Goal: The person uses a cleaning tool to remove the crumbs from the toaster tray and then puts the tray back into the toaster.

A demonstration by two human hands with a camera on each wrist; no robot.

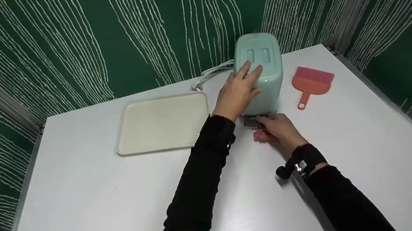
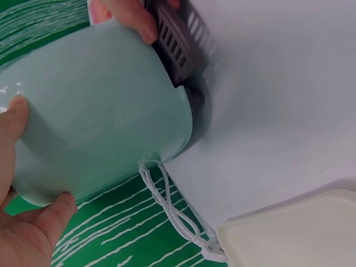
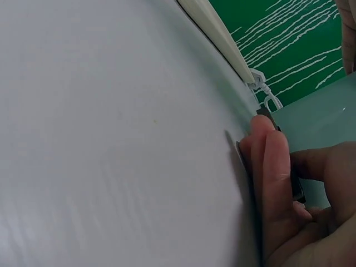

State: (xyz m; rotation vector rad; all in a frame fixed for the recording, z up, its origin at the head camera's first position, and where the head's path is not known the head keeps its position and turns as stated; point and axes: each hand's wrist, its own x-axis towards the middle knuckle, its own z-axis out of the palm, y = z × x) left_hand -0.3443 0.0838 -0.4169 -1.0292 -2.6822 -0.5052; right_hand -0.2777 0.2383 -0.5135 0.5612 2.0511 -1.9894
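A pale teal toaster [image 1: 263, 93] with a lid on top stands near the back of the table. My left hand [image 1: 237, 92] rests on its upper near side and lid with fingers spread. At the toaster's foot, my right hand [image 1: 280, 128] pinches a dark grey slotted crumb tray [image 2: 179, 41] between thumb and fingers. The crumb tray sticks out from the toaster's bottom edge, its far part hidden inside. In the right wrist view, the fingers [image 3: 275, 161] lie under the tray's dark edge, close over the table.
A cream rectangular tray [image 1: 163, 124] lies left of the toaster. A red-orange dustpan with a pink brush [image 1: 312, 81] lies to the right. The toaster's white cord [image 1: 215, 70] is bundled behind on the left. Green walls with white lines [image 1: 157, 27] enclose the table.
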